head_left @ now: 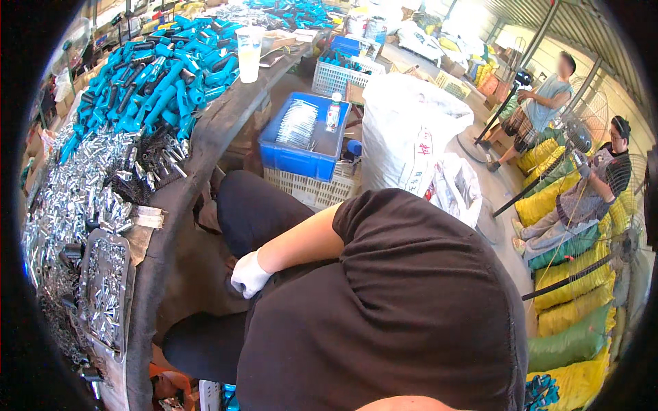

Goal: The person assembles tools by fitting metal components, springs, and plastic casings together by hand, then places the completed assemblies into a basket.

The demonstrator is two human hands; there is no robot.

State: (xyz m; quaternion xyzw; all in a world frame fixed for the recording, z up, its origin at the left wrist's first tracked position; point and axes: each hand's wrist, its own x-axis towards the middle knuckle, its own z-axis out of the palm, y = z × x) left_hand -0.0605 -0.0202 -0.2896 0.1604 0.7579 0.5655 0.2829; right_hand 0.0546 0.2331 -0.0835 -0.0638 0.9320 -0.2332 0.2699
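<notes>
My right hand (pixel 249 276), in a white glove, is low between my black-trousered knees, beside the edge of the workbench (pixel 179 195). Its fingers are curled in and closed; whatever they hold, if anything, is hidden under the hand. My left hand is out of view; only a strip of bare skin shows at the bottom edge. On the bench lie a large heap of teal and black handles (pixel 154 85), a spread of shiny metal sleeves (pixel 72 195), and a dark tray (pixel 108 291) of small metal parts.
A plastic cup (pixel 249 55) stands on the bench edge. Past my right knee, a blue bin (pixel 301 156) with metal rods and a small bottle (pixel 334 113) rests on a white crate (pixel 308 190). White sacks (pixel 411 130), yellow sacks (pixel 572 294), fans and two people are at the right.
</notes>
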